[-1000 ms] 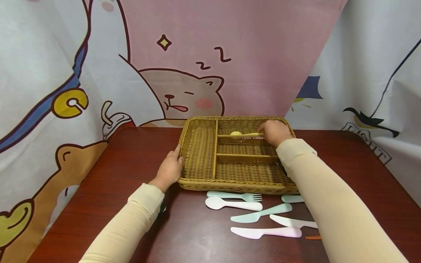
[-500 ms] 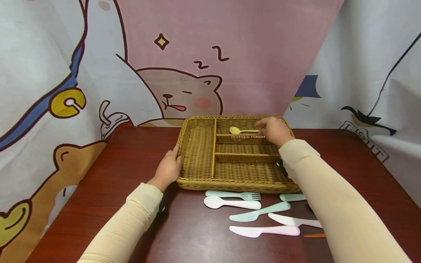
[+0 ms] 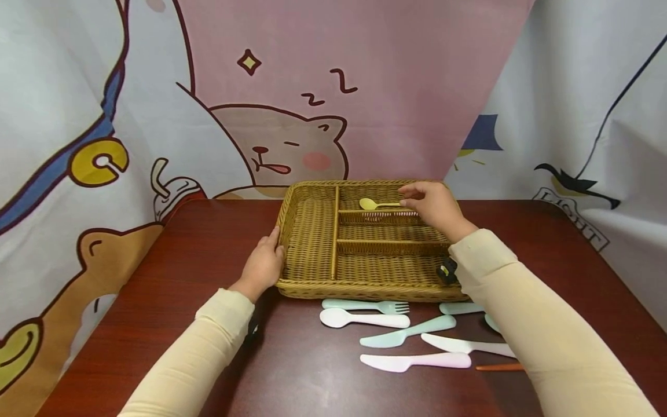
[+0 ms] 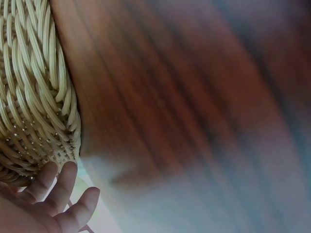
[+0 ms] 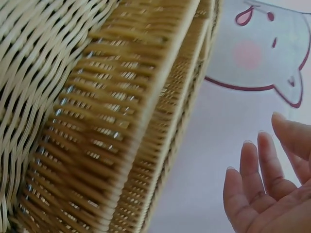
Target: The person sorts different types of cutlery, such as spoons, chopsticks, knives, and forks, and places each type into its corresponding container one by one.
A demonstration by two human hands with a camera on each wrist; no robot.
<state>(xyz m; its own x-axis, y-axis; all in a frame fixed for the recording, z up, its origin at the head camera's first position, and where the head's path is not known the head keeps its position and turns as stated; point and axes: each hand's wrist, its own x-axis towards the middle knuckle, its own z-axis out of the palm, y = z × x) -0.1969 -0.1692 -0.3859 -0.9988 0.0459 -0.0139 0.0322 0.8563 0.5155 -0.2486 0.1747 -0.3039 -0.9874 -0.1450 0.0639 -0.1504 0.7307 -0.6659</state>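
Note:
A yellow spoon (image 3: 369,204) lies in the back right compartment of the divided wicker basket (image 3: 375,289), the far end of its handle behind my right hand. My right hand (image 3: 435,208) hovers over that compartment; the right wrist view shows its fingers (image 5: 250,167) loosely bent with nothing between them. Against the basket's left side rests my left hand (image 3: 263,263). Its fingers (image 4: 65,187) are spread and touch the woven wall in the left wrist view, with no grip round the rim.
In front of the basket lie a mint fork (image 3: 365,305), a white spoon (image 3: 359,319), a mint knife (image 3: 406,333), a white knife (image 3: 464,344), a pink-white knife (image 3: 414,361) and an orange handle-like piece (image 3: 497,367). My right sleeve (image 3: 542,324) covers part of these. A printed curtain (image 3: 385,104) hangs behind the table (image 3: 208,249).
My right hand has lifted and drawn back from the yellow spoon, which shows more fully now. The left hand stays on the basket's side. The whole head view has shifted slightly.

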